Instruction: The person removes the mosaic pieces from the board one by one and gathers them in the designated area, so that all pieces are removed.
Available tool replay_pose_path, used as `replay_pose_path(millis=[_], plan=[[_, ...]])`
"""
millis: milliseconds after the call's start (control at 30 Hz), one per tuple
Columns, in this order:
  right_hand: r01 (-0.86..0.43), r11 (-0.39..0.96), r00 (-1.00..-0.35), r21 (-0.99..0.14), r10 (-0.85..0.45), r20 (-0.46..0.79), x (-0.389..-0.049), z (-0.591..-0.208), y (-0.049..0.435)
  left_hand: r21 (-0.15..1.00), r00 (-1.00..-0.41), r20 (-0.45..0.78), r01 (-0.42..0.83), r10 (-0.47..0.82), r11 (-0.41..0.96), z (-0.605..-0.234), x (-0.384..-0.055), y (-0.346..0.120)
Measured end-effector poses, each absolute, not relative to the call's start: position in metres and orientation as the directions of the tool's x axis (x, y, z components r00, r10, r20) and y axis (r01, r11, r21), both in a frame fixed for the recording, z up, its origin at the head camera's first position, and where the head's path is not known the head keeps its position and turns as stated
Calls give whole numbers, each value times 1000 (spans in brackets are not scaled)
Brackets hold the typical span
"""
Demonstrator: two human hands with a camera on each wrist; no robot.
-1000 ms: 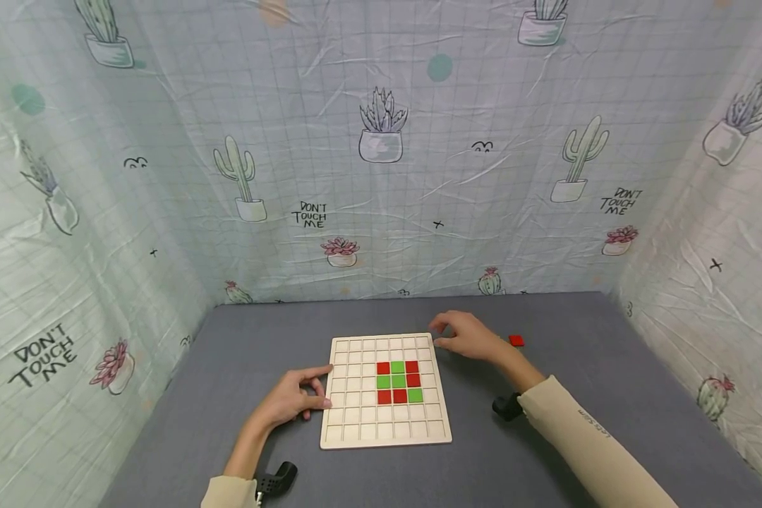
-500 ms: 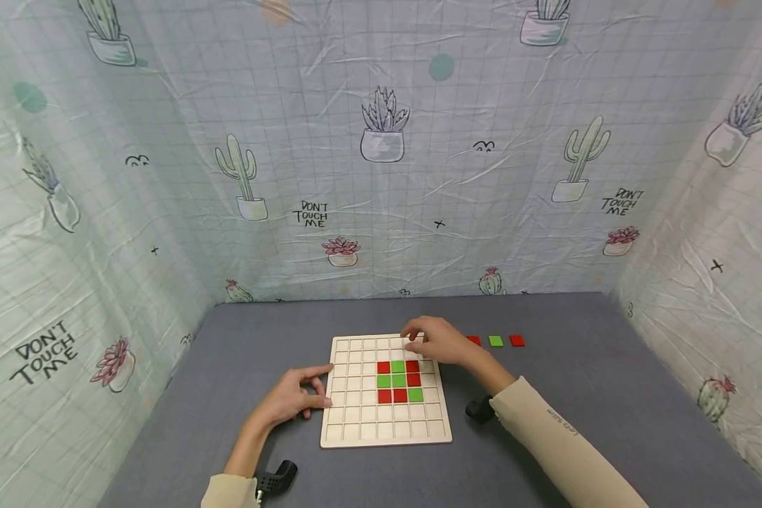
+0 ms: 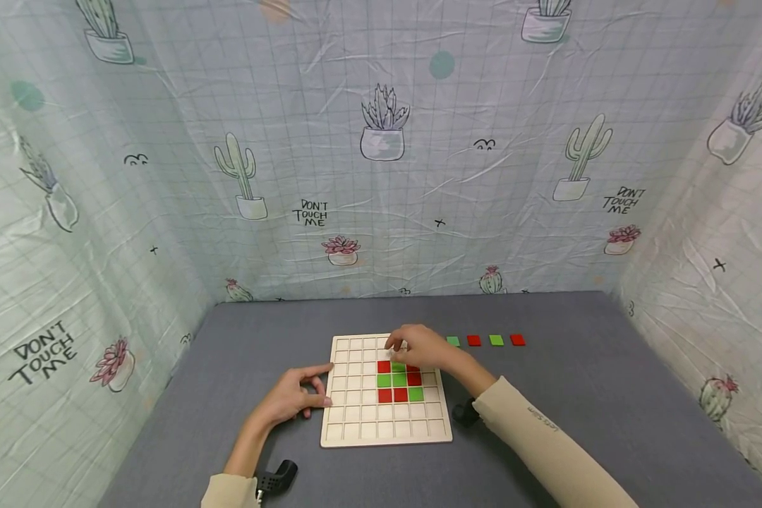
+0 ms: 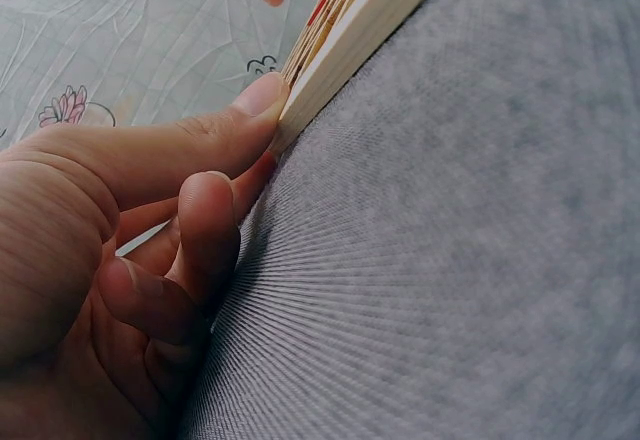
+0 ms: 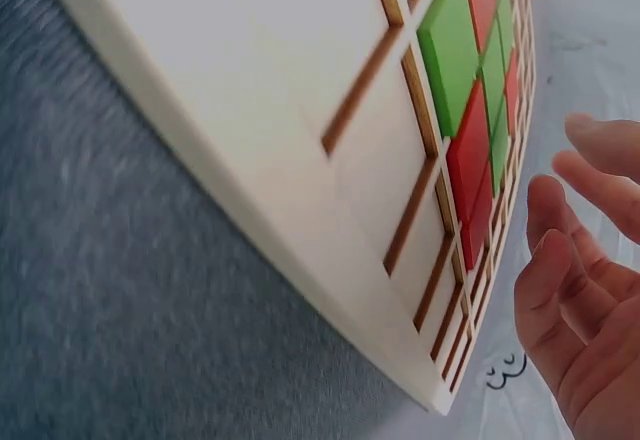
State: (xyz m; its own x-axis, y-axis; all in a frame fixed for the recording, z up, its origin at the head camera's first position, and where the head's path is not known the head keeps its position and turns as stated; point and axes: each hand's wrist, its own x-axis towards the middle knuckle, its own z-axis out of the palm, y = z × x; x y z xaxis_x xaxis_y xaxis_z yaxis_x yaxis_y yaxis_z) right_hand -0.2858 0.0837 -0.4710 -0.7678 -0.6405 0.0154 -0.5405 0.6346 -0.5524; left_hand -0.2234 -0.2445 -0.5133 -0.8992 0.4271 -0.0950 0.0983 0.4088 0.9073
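A square pale wooden board (image 3: 355, 416) with a raised grid lies on the table and carries a block of red and green square tiles (image 3: 398, 379). My left hand (image 3: 286, 396) touches the board's left edge with thumb and straight forefinger; its other fingers curl below. Over the board's far part, my right hand (image 3: 419, 346) hovers just beyond the block, thumb and forefinger apart. The right wrist view shows no tile in those fingers (image 5: 580, 280). It partly covers the block's far row, including a red tile (image 3: 414, 379)'s neighbour behind it.
To the right of the board's far corner, loose tiles lie in a spaced row: a green one (image 3: 453, 341), a red one (image 3: 474, 340), another green (image 3: 496, 340) and another red (image 3: 517, 340). A printed cloth (image 3: 381, 190) hangs round the grey table (image 3: 279, 331).
My right hand has moved left from beside the board's far right corner to above the board, uncovering the row of loose tiles. My left hand and the board have stayed put.
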Motion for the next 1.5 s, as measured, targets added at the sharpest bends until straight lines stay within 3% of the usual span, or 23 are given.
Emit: replay_pose_path(millis=[1500], plan=[[-569,655,-746,-498,-666,-24,-282,-475,62,901,-903,-83,113,422,418,-516,-225,-245]])
